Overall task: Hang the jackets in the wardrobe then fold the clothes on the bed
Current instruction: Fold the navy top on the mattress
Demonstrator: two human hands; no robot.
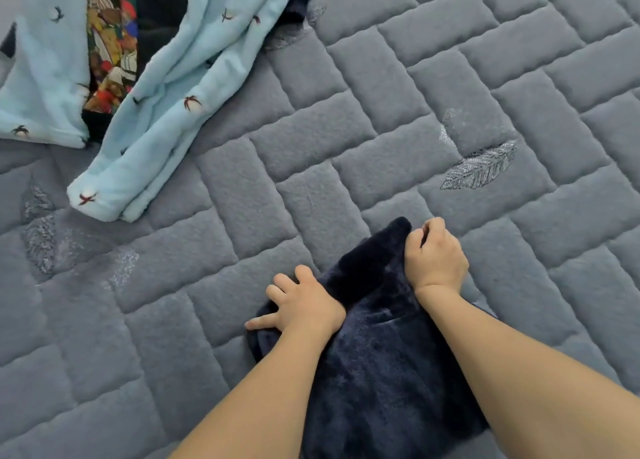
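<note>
Fingers of the right hand [437,254] curl tight round the far corner of a dark navy fleece garment [381,372] on the bed [450,78], while the left hand [304,306] presses its near-left edge with straight, spread fingers.

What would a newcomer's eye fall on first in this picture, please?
Two bare arms reach in from the bottom: the left hand presses and the right hand grips a dark navy fleece garment on the grey quilted bedspread. At upper left sprawls a pale blue bird-print garment.
</note>
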